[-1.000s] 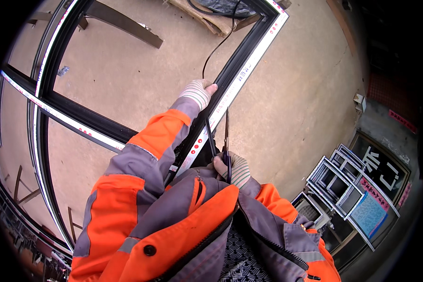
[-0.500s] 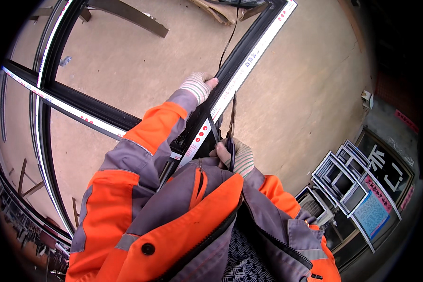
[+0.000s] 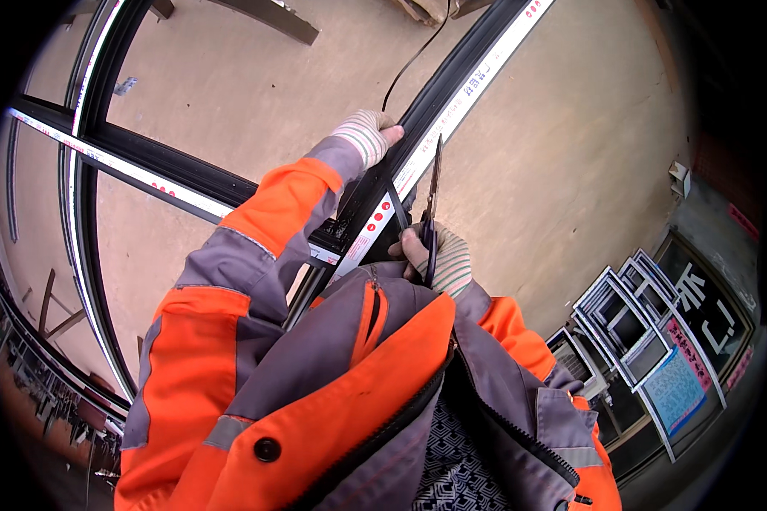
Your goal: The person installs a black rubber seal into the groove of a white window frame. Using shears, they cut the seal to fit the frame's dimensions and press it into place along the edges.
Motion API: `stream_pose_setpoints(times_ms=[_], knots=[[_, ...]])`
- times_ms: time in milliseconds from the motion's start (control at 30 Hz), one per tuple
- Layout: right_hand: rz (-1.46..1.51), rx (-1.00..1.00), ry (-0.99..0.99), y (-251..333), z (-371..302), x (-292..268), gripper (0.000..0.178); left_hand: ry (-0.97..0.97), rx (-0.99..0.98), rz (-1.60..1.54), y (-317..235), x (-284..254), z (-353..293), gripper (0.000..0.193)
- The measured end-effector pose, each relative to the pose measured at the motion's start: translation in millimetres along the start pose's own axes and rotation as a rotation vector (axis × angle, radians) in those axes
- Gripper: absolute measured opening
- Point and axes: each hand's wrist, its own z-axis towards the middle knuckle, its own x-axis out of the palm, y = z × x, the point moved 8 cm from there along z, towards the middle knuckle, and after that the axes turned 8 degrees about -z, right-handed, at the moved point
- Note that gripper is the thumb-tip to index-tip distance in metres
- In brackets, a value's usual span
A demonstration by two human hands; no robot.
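A dark window frame [image 3: 430, 98] with white printed film along its face crosses in front of me. My left hand [image 3: 368, 139], in a striped glove with a bare thumb, is closed at its inner edge, the thumb on the dark profile and the other fingers partly hidden. A thin black strip [image 3: 416, 58] runs from the far side down to this hand. My right hand [image 3: 441, 255], gloved too, grips dark-handled scissors [image 3: 435, 186] with the blades pointing away from me beside the frame. A short flat black strip [image 3: 398, 203] stretches from the frame to my right fingers.
Crossing bars [image 3: 175, 166] of the frame extend left over the tan floor [image 3: 562, 128]. Small white-edged frames [image 3: 618, 319] lean at the right beside a blue panel [image 3: 675, 387]. Brown strips [image 3: 273, 19] lie on the floor at the far left.
The view has shifted a little, so the frame and both hands sit slightly differently in it. The thin black strip now curves in closer to my left hand. Both hands keep their holds.
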Motion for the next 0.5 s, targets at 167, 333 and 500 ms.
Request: stream_pose_setpoints(times_ms=[167,333,500], knots=[[-0.02,0.011,0.008,2.2,0.8,2.9,0.027,0.063,-0.006,-0.026,-7.6,-2.5,-9.1,0.044],[0.005,-0.017,0.008,5.0,2.2,0.9,0.028,0.088,0.087,0.062,-0.8,-1.0,-14.4,0.042],[0.001,0.014,0.008,0.1,8.0,2.3,0.028,0.072,0.015,0.115,-1.2,0.2,-19.7,0.041]])
